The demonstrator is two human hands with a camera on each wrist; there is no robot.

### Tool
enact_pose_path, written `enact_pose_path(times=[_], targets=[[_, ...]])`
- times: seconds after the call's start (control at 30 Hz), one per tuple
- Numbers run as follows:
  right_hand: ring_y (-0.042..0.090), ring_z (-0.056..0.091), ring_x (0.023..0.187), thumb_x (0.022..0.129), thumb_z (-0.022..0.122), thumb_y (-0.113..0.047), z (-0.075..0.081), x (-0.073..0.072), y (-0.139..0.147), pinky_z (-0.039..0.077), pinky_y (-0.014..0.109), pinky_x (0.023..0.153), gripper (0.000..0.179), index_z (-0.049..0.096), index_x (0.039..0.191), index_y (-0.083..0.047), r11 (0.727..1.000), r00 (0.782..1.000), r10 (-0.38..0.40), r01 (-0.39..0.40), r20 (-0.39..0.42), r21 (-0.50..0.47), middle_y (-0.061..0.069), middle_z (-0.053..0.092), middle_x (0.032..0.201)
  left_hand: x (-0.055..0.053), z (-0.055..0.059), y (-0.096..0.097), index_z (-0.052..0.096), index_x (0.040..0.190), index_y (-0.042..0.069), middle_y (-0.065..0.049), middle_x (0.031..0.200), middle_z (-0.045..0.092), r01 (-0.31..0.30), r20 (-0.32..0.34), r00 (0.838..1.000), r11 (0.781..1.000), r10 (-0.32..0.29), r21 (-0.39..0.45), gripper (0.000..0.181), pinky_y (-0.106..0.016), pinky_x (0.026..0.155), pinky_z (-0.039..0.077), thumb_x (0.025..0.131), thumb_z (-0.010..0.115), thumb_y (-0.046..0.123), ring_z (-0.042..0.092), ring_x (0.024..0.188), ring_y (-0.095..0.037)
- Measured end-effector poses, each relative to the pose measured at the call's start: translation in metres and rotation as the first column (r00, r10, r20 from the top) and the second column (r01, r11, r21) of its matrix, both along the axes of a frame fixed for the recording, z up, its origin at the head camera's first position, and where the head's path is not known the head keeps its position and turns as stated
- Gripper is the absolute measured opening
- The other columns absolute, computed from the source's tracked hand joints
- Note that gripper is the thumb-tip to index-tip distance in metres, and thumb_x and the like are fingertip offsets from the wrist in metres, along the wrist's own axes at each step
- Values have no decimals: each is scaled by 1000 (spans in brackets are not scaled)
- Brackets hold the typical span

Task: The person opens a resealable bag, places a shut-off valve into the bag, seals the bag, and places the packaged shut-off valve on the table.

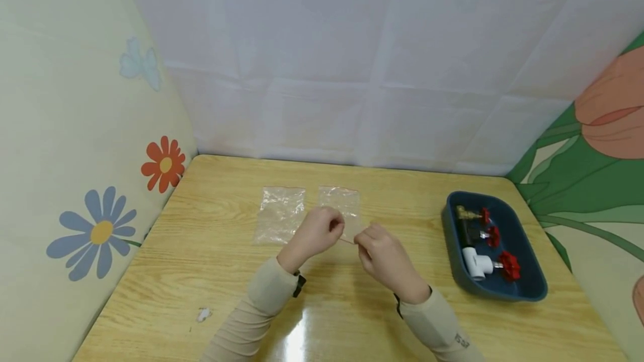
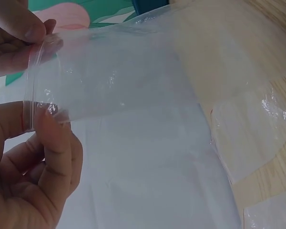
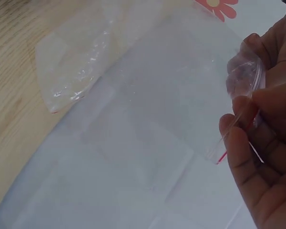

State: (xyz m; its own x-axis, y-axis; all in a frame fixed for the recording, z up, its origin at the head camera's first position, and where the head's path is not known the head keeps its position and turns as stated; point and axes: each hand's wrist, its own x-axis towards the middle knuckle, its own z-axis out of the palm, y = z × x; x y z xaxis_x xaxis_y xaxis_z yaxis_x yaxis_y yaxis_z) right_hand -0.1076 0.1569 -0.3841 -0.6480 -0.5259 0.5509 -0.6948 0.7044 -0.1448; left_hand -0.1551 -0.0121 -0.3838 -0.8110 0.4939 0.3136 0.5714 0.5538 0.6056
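A clear plastic zip bag (image 2: pixel 100 76) with a red line along its seal is stretched between my two hands. My left hand (image 1: pixel 314 234) pinches one end of the seal strip between thumb and fingers. At the other end, my right hand (image 1: pixel 386 256) pinches the same strip, thumb against fingertips. Only the thin red edge of this bag shows clearly in the head view. Two more clear zip bags lie flat on the table beyond my hands, a left one (image 1: pixel 279 214) and a right one (image 1: pixel 342 201), the latter partly covered by my left hand.
A dark blue basin (image 1: pixel 525 272) stands on the wooden table (image 1: pixel 201 239) at the right. Inside it lie several valves with red handwheels, among them a white pipe fitting (image 1: pixel 475 264). A small white mark (image 1: pixel 203 314) is at the front left. Fabric walls border the table.
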Motion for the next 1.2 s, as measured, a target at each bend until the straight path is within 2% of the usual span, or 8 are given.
enact_pose_path(times=[0.27,0.47,0.7,0.83,0.97,1.07,1.13,1.2], targets=[[13,51,63,65,63,9,3,4,0,45,25,53,16,62,69,-6,999,999,37,-37,14,22,0,56,66,0,0,3,65,73,3,-2,64,56,-37,-60,997,999,38,7,11,-18,51,39,79,57,-2,46,57,-10],[12,51,63,66,64,8,4,6,0,45,23,53,16,64,70,-7,997,997,78,-79,15,19,0,57,67,0,0,4,66,75,1,-3,66,58,-48,-84,995,999,50,26,10,-19,51,40,79,58,-2,47,58,-11],[12,53,66,64,64,11,3,7,-1,45,21,55,19,64,72,-6,984,985,173,-173,2,33,0,59,69,0,-1,4,65,73,2,-4,67,59,-64,-117,991,997,69,49,10,-18,51,41,79,58,-2,50,58,-11],[12,53,66,63,63,12,3,7,-1,45,21,56,20,64,73,-6,981,982,190,-190,5,32,0,59,70,1,-4,5,65,72,3,-3,66,58,-67,-123,989,995,76,72,11,-17,52,42,80,58,-1,51,59,-11],[12,54,66,63,63,12,1,6,0,46,22,56,19,64,72,-5,985,985,170,-170,-6,27,1,59,70,4,-8,4,66,76,3,-2,69,58,-69,-61,995,992,75,105,9,-18,54,43,82,58,2,51,61,-11],[13,54,66,64,63,11,-1,5,1,47,23,56,18,64,72,-4,988,988,151,-151,-20,17,2,59,70,7,-13,1,65,83,1,-2,71,58,-74,5,997,981,74,179,7,-19,55,45,81,60,5,52,63,-12],[13,54,66,64,64,11,-3,4,1,47,24,56,17,64,72,-5,990,989,141,-141,-32,6,2,59,70,9,-16,-2,65,86,-1,-4,72,59,-79,46,997,965,70,251,9,-20,56,46,81,61,5,53,63,-13],[13,54,66,64,64,11,-4,3,2,47,25,56,17,64,72,-4,991,990,133,-133,-41,-6,2,60,70,11,-19,-4,64,87,-4,-5,72,59,-91,102,993,936,59,339,10,-21,55,48,81,61,3,55,61,-13]])
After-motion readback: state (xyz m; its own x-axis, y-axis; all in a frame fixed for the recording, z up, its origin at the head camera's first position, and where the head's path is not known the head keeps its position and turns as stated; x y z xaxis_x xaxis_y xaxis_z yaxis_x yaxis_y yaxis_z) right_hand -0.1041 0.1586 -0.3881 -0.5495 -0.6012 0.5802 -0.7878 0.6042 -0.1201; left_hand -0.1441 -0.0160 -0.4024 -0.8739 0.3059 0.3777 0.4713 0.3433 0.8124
